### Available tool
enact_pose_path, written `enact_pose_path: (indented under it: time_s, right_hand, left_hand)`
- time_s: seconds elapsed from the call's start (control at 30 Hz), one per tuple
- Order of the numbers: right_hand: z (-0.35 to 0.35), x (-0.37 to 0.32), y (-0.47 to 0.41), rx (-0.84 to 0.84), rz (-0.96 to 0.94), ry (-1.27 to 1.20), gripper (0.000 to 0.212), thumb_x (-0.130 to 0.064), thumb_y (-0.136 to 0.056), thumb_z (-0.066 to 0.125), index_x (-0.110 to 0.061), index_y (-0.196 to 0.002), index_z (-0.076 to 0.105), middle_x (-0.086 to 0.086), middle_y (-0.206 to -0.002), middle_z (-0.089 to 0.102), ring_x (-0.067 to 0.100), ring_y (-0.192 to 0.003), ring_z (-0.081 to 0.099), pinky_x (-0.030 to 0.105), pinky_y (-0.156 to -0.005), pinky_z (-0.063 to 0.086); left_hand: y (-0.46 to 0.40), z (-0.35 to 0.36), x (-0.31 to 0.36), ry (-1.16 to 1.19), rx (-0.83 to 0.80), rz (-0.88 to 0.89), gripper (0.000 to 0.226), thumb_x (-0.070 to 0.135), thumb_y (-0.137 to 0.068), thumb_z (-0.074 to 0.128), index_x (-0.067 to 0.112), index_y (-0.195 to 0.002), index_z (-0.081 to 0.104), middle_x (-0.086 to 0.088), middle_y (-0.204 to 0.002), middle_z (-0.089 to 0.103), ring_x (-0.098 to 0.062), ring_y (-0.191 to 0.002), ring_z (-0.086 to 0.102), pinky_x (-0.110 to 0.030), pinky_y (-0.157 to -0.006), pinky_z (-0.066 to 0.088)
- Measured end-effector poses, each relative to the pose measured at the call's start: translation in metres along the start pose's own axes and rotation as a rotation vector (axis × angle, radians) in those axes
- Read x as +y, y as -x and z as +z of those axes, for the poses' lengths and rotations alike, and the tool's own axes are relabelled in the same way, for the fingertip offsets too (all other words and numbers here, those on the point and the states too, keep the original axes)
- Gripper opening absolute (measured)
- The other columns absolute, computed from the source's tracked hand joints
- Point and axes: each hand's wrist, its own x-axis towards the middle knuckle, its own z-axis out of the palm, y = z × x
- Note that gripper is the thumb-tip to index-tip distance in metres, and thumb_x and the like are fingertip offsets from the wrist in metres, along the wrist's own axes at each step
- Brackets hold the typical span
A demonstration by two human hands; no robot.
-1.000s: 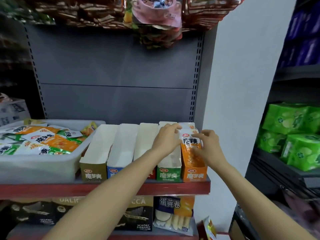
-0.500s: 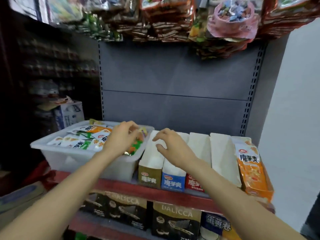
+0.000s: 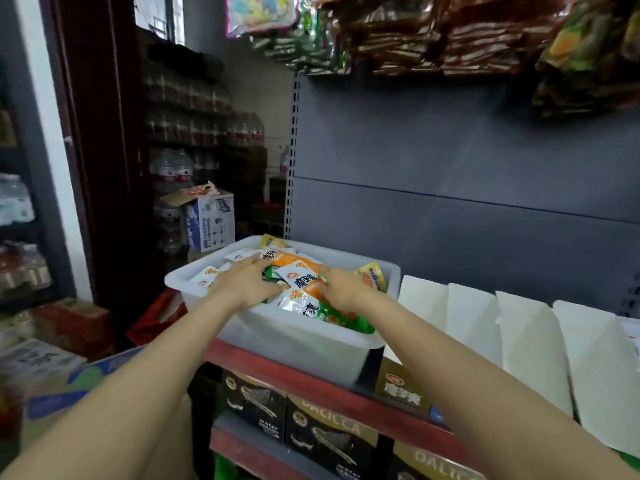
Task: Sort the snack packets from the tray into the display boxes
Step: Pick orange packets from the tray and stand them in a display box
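1. The tray [image 3: 311, 351] is a white plastic tub in the centre of the frame, standing on the left end of a red shelf [image 3: 311, 386]
2. Many packets [image 3: 304, 282] lie in a loose pile inside the tray; they are orange, green, yellow and white, and some lean on the far rim
3. The left hand [image 3: 244, 284] is in the tray at its left part, palm down on the packets. Its fingers reach forward and look a little spread, but I cannot tell if they pinch a packet, because the hand is blurred
4. The right hand [image 3: 343, 289] is in the tray at its right part, just beside an orange and white packet [image 3: 301, 280] in the middle of the pile. Its fingers are bent down into the pile and touch the packets; whether they hold one, I cannot tell
5. Both forearms come from the lower edge of the frame and go up to the tray
6. The boxes [image 3: 519, 348] stand in a row on the same shelf, to the right of the tray; the first one touches or nearly touches the tray wall. Their white side flaps stand up, and what is inside is hidden from here
7. Under the shelf, in the lower centre, there are dark wafer cartons [image 3: 329, 431]
8. Bags [image 3: 433, 32] hang at the top of the frame
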Motion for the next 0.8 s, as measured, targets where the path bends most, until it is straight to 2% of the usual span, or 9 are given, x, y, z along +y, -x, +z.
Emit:
enact_pose_path:
  time_s: [0.1,0.27,0.37,0.43,0.53,0.6,0.7,0.73,0.8]
  right_hand:
    - [0.004,0.002,-0.008,-0.004,0.049,-0.005,0.041,-0.021,-0.096,0.048,-0.007,-0.135,0.043,0.015,-0.135,0.051,0.03,-0.12,0.05,0.034,-0.097,0.039]
    - [0.002,0.006,-0.015,0.19,0.109,-0.115,0.033,-0.018,-0.08,0.071,-0.007,-0.108,0.058,0.013,-0.11,0.063,0.028,-0.103,0.058,0.032,-0.078,0.045]
    - [0.001,0.009,-0.016,0.36,0.1,-0.184,0.02,-0.007,-0.084,0.061,-0.009,-0.104,0.057,0.012,-0.109,0.061,0.029,-0.098,0.058,0.035,-0.076,0.047]
    - [-0.002,0.01,-0.01,0.443,0.064,-0.264,0.017,-0.006,-0.087,0.053,-0.011,-0.103,0.057,0.008,-0.107,0.062,0.023,-0.092,0.056,0.035,-0.074,0.047]
    - [-0.01,0.011,0.0,0.544,0.037,-0.435,0.016,-0.008,-0.088,0.055,-0.014,-0.102,0.059,0.002,-0.103,0.064,0.016,-0.086,0.054,0.026,-0.068,0.038]
    - [-0.016,0.012,0.01,0.602,0.039,-0.622,0.014,-0.011,-0.088,0.059,-0.016,-0.102,0.059,-0.001,-0.102,0.066,0.016,-0.087,0.059,0.028,-0.068,0.044]
    - [-0.023,0.018,0.027,0.61,0.039,-0.864,0.012,-0.01,-0.087,0.063,-0.017,-0.096,0.059,0.001,-0.098,0.067,0.019,-0.087,0.063,0.038,-0.079,0.053]
    - [-0.025,0.021,0.033,0.602,0.039,-0.912,0.012,-0.01,-0.087,0.064,-0.018,-0.095,0.059,0.001,-0.096,0.067,0.02,-0.086,0.063,0.039,-0.08,0.053]
    - [-0.027,0.027,0.048,0.593,0.024,-0.975,0.013,-0.009,-0.087,0.063,-0.018,-0.095,0.059,0.001,-0.094,0.067,0.019,-0.084,0.063,0.034,-0.075,0.053]
  left_hand:
    - [-0.003,-0.001,-0.003,-0.032,-0.069,-0.005,0.072,0.053,-0.082,0.055,0.034,-0.146,0.027,0.008,-0.158,0.013,-0.027,-0.141,0.022,-0.046,-0.11,0.029]
    - [-0.004,-0.001,-0.001,0.005,-0.063,-0.012,0.075,0.053,-0.08,0.06,0.031,-0.145,0.03,0.002,-0.152,0.03,-0.027,-0.133,0.036,-0.043,-0.104,0.037]
    - [-0.002,-0.002,-0.001,0.012,-0.051,-0.014,0.073,0.053,-0.08,0.06,0.032,-0.144,0.031,0.001,-0.15,0.035,-0.027,-0.132,0.038,-0.043,-0.103,0.038]
    - [0.001,-0.001,-0.001,0.021,-0.037,-0.007,0.073,0.054,-0.081,0.06,0.031,-0.144,0.032,0.001,-0.149,0.036,-0.027,-0.132,0.038,-0.043,-0.103,0.039]
    - [0.005,-0.003,-0.001,0.052,0.01,0.009,0.069,0.052,-0.081,0.062,0.03,-0.141,0.039,0.002,-0.148,0.038,-0.026,-0.132,0.037,-0.043,-0.103,0.038]
    - [0.01,-0.002,0.001,0.081,0.136,0.033,0.056,0.042,-0.084,0.062,0.028,-0.136,0.046,0.001,-0.144,0.043,-0.024,-0.131,0.038,-0.039,-0.1,0.039]
    - [0.022,0.004,0.018,0.375,0.369,0.094,0.035,0.025,-0.091,0.057,0.022,-0.125,0.058,-0.002,-0.131,0.057,-0.022,-0.116,0.051,-0.03,-0.09,0.041]
    - [0.028,0.005,0.029,0.521,0.379,0.145,0.031,0.021,-0.093,0.055,0.018,-0.123,0.059,-0.002,-0.127,0.059,-0.018,-0.111,0.054,-0.023,-0.086,0.04]
    - [0.041,0.003,0.058,0.714,0.299,0.259,0.03,0.019,-0.094,0.053,0.014,-0.124,0.058,0.001,-0.118,0.062,-0.009,-0.1,0.056,-0.013,-0.079,0.037]
